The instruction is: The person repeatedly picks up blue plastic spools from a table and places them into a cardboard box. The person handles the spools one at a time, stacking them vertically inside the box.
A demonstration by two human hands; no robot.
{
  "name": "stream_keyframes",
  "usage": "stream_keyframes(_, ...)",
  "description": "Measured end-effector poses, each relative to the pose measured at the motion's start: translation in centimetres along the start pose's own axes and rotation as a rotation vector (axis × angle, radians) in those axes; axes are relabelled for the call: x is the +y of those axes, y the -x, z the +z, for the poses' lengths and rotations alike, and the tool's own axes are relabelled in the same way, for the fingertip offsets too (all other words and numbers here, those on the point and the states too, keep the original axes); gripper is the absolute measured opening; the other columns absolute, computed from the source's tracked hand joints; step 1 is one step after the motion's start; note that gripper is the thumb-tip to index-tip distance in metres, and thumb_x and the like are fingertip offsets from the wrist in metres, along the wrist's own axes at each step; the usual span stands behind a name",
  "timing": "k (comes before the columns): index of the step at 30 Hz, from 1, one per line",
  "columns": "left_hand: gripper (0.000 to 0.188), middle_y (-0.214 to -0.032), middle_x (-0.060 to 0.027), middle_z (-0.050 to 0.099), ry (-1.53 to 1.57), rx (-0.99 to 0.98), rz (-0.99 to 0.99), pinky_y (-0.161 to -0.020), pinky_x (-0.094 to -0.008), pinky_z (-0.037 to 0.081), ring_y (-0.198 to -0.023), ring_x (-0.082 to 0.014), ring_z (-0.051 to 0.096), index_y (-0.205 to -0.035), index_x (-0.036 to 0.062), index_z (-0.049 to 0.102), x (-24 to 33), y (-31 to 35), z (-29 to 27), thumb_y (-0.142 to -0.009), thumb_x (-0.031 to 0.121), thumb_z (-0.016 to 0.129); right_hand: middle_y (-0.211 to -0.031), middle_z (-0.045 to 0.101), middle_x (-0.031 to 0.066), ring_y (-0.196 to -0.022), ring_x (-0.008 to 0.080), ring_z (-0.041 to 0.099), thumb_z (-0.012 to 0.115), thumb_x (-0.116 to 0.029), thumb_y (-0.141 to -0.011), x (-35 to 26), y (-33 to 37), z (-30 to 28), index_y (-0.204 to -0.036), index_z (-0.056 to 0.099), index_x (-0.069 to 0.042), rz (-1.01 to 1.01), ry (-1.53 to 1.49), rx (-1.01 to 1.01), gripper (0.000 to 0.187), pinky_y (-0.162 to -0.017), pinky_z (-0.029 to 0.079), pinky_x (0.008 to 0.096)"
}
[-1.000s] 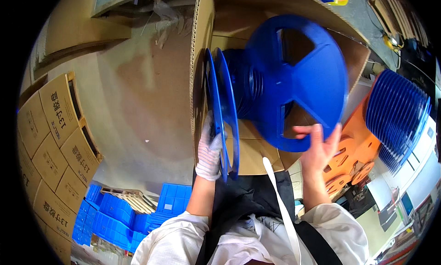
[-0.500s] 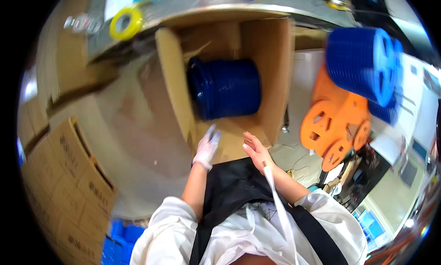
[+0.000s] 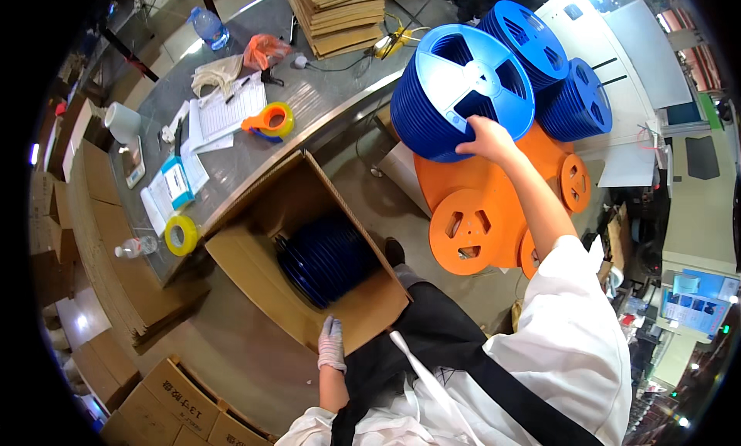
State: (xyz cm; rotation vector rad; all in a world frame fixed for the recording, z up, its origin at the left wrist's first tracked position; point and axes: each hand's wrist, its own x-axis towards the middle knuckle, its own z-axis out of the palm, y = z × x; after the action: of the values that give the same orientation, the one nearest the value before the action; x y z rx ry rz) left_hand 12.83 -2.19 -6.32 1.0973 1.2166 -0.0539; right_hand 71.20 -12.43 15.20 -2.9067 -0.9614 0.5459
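Under my right hand, the blue reels are smooth plastic with a glossy face that throws back pale light. The orange reels are plastic too, smooth but closer to matt. On my left hand is a thin, matt cloth glove, and the box near it is dull cardboard with rough cut edges. Inside, the dark blue reels look like shiny plastic. The grey table looks like smooth metal with a soft sheen; on it I have matt paper sheets and a clear plastic bottle. My apron is matt black cloth.
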Motion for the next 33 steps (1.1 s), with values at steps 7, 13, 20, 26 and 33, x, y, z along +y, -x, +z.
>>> stream_keyframes(7,0.035,-0.119,-0.0088,0.06,0.079,-0.12,-0.018,-0.095,-0.0255,0.04,-0.108,-0.0164,0.055,-0.128,0.0046,0.055,5.4,2.0,8.3,-0.096,0.019,0.055,-0.108,0.067,0.0189,-0.1,0.0319,0.063,0.083,-0.034,-0.058,3.2,-6.7,3.2,-0.116,0.065,-0.004,-0.098,-0.168,-0.537,0.068,-0.088,0.049,0.0369)
stream_keyframes(13,0.04,-0.123,-0.012,0.06,-0.014,-0.105,0.016,-0.098,-0.0274,0.038,-0.113,-0.0184,0.053,-0.13,0.0047,0.055,4.7,2.8,10.4,-0.095,0.025,0.056,-0.102,0.066,0.0208,-0.097,0.0342,0.063,0.074,-0.026,-0.062,3.6,-6.0,7.1,-0.113,0.062,-0.006,-0.111,0.001,-0.203,0.056,-0.087,0.05,0.0416)
stream_keyframes(20,0.043,-0.126,-0.0135,0.058,-0.151,-0.06,0.035,-0.101,-0.0295,0.037,-0.118,-0.0215,0.052,-0.132,0.0046,0.052,7.1,6.4,8.6,-0.096,0.028,0.054,-0.1,0.067,0.0172,-0.096,0.0344,0.064,0.063,-0.019,-0.071,4.3,-3.6,7.8,-0.115,0.059,-0.011,-0.011,0.001,-0.178,0.045,-0.082,0.052,0.0431)
stream_keyframes(26,0.043,-0.127,-0.0148,0.058,-0.229,-0.028,0.109,-0.1,-0.0289,0.039,-0.117,-0.0211,0.053,-0.132,0.0038,0.051,6.4,9.5,5.7,-0.095,0.025,0.055,-0.097,0.068,0.0166,-0.095,0.0341,0.064,0.064,-0.02,-0.072,0.7,6.3,7.2,-0.111,0.061,-0.012,-0.081,-0.055,-0.112,0.041,-0.081,0.052,0.0439)
stream_keyframes(33,0.046,-0.13,-0.016,0.056,-0.234,-0.121,0.193,-0.103,-0.0296,0.036,-0.121,-0.0226,0.051,-0.132,0.0,0.05,5.6,11.0,1.3,-0.096,0.028,0.054,-0.093,0.067,0.0207,-0.091,0.0389,0.063,0.071,-0.027,-0.07,-4.2,20.2,5.8,-0.113,0.059,-0.008,-0.026,-0.231,-0.066,0.048,-0.079,0.05,0.0469)
